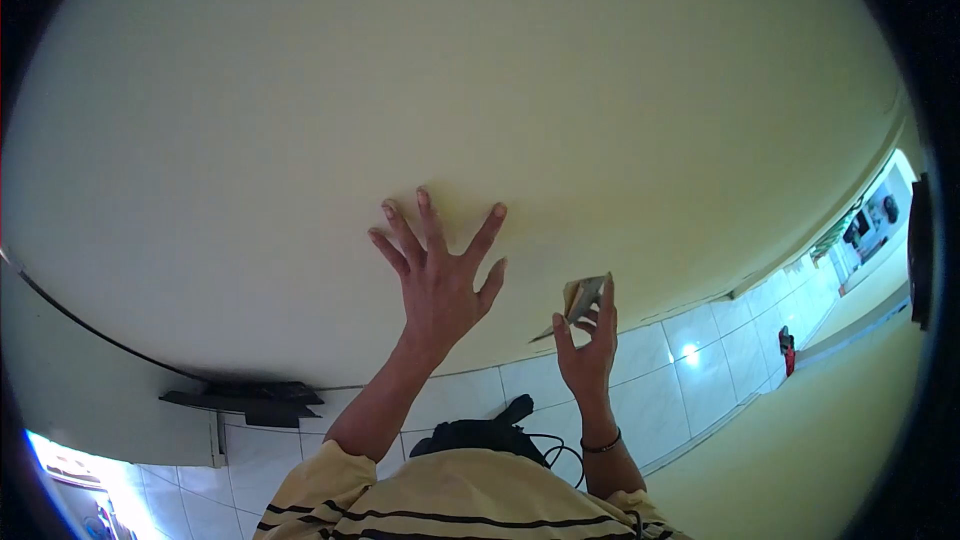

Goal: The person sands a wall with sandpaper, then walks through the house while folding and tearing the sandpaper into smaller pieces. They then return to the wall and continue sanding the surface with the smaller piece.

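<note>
My left hand has its fingers spread over the pale yellow wall, with the fingertips at or very close to its surface. It holds nothing. To the right and a little lower, my right hand grips a small, flat, greyish-tan piece between thumb and fingers. A thin pointed part sticks out to the left of that hand; what it belongs to is not clear. The gripped piece is near the lower part of the wall.
White floor tiles run along the foot of the wall. A black object lies at the lower left beside a grey panel. A red and dark item is on the floor at right, near a bright doorway.
</note>
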`<state>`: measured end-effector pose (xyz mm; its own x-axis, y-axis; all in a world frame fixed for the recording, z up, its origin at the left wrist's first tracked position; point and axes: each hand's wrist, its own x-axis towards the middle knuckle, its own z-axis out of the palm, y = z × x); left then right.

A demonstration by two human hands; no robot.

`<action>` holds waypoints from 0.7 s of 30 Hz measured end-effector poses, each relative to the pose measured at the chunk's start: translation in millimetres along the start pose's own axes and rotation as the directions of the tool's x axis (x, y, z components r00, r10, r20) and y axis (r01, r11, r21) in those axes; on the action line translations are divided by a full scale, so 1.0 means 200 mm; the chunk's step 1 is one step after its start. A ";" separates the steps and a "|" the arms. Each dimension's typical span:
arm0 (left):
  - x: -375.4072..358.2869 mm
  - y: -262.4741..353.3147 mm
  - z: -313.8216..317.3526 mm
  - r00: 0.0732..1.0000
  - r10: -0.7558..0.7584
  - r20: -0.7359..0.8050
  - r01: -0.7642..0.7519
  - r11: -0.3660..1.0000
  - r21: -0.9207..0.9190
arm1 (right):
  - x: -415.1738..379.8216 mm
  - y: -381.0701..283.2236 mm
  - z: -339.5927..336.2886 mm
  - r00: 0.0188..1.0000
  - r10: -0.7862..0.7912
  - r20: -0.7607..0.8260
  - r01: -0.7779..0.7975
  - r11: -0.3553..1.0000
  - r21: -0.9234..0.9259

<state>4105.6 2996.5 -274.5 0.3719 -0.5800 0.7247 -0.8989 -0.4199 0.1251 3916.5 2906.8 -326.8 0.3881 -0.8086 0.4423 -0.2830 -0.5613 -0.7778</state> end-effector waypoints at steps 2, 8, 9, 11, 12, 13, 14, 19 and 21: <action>-0.01 0.04 -0.02 1.000 -0.007 0.014 0.007 1.000 0.018 | 0.00 -0.02 -0.03 0.999 -0.047 0.016 0.047 0.999 0.009; 0.00 0.13 -0.10 0.998 0.012 0.067 -0.015 0.999 0.050 | 0.09 -0.13 -0.07 0.973 -0.223 0.058 0.220 0.974 0.048; -0.01 0.10 -0.10 0.997 0.014 0.078 -0.018 0.999 0.046 | 0.09 -0.14 -0.04 0.971 -0.229 0.066 0.227 0.973 0.047; 0.00 0.10 -0.09 0.998 0.008 0.058 -0.011 0.999 0.041 | 0.10 -0.15 -0.04 0.972 -0.226 0.068 0.224 0.974 0.042; 0.01 0.11 -0.09 0.998 0.016 0.066 -0.018 0.999 0.036 | 0.10 -0.14 -0.04 0.969 -0.237 0.069 0.234 0.971 0.043; 0.01 0.12 -0.09 0.999 0.020 0.042 -0.022 0.999 0.043 | 0.10 -0.13 -0.03 0.966 -0.249 0.068 0.246 0.968 0.047; 0.01 0.13 -0.09 1.000 0.025 0.016 -0.025 0.998 0.050 | 0.09 -0.12 -0.03 0.969 -0.241 0.063 0.238 0.970 0.045; 0.01 0.09 0.03 0.994 0.095 -0.054 -0.089 0.991 0.104 | 0.07 -0.08 -0.02 0.985 -0.162 0.053 0.161 0.987 0.022; 0.00 0.06 0.06 0.989 0.136 -0.051 -0.130 0.986 0.108 | 0.07 -0.07 -0.02 0.990 -0.134 0.039 0.133 0.991 0.006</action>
<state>4097.6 2983.5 -281.0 0.2338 -0.5951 0.7689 -0.9093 -0.4137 -0.0437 3922.8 2902.8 -309.0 0.4567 -0.7188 0.5242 -0.2238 -0.6631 -0.7143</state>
